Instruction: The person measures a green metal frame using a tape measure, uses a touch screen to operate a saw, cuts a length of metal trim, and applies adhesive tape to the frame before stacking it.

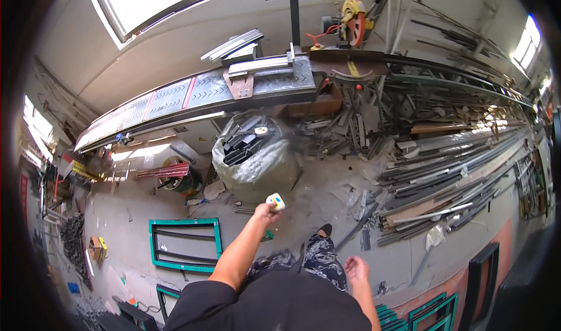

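Note:
My left hand [266,214] reaches forward over the floor, its fingers closed round a small white and yellow case with a blue spot, which looks like a tape measure [275,201]. Just beyond it stands a big whitish sack [251,176], filled with dark metal profile offcuts [242,147]. A small white item with a yellowish middle [260,130] lies on top of the offcuts. My right hand [356,271] hangs low beside my right leg, with loosely bent fingers and nothing visible in it.
A long workbench [204,91] with aluminium pieces runs behind the sack. A yellow and red cut-off saw [354,21] stands at the back. Long profiles [450,185] are heaped at the right. A green-edged frame [185,267] lies left; a bucket [178,182] holds red strips.

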Demonstrator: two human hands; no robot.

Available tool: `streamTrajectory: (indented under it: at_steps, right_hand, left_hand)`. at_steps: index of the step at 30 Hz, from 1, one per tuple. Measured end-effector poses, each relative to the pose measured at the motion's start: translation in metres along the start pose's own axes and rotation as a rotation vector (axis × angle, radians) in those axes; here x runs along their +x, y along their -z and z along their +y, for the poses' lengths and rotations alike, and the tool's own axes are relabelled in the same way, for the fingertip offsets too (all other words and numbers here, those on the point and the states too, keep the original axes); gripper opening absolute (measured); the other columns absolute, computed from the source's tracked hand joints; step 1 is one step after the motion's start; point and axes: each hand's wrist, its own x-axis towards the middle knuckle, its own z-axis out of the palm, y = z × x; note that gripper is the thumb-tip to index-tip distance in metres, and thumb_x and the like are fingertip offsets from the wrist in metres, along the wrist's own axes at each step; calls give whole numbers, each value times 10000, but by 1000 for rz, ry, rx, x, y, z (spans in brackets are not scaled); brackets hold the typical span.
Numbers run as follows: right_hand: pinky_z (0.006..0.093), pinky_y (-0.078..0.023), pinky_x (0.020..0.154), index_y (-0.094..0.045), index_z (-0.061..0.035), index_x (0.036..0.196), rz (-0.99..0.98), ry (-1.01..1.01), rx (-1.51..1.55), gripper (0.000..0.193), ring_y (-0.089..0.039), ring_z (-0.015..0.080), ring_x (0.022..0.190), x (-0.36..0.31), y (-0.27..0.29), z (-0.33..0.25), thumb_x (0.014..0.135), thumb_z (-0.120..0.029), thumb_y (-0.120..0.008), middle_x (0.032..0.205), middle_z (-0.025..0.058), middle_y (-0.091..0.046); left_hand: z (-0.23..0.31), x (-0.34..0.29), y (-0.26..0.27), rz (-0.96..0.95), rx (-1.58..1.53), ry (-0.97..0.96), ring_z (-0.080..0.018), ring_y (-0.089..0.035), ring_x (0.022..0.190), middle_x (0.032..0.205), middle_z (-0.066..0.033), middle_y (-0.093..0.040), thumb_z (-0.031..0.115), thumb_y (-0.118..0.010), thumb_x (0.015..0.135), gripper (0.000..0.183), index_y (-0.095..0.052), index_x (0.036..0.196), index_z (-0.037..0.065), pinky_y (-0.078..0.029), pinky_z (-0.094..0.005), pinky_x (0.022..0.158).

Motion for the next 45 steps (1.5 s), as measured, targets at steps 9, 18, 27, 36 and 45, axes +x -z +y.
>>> streamTrajectory:
  at_steps: [9,18,27,36,45]
  right_hand:
    - [249,-519,656,-631,-24,928,-48,337,-442,133,-633,130,744,141,-182,-314,950,-132,-556,844,54,-663]
    - [253,-516,623,-657,-21,956,-63,200,-495,137,-631,128,703,293,-258,-420,930,-145,-607,844,52,-679]
    - [245,-514,655,-649,-16,979,-69,308,-453,129,-640,126,758,380,-390,-548,946,-123,-583,887,59,-681]
    - [237,-508,713,-644,-10,1001,-634,540,-615,121,-624,104,797,448,-601,-628,956,-99,-575,905,36,-668]
    - [412,-483,758,-627,-37,1114,-591,1876,-730,261,-594,336,866,388,-874,-751,866,-119,-621,925,143,-627]
  left_hand:
    - [147,128,-48,-52,-447,-233,-250,-630,1006,1118,-61,-647,108,-567,951,244,-556,1186,174,-521,-449,846]
    - [196,214,-21,580,-443,19,-245,-649,876,984,-33,-659,185,-529,948,122,-607,1031,141,-533,-431,698]
    - [308,216,-86,933,-10,28,-346,-623,884,1133,-165,-628,181,-598,850,381,-596,1193,17,-530,-504,738]
    - [364,177,-353,971,545,-942,-286,-641,846,918,-161,-675,134,-625,820,212,-644,975,-10,-508,-388,799]
    - [352,164,-453,741,443,-920,-263,-661,861,923,-140,-679,156,-611,842,215,-658,994,12,-517,-368,806]
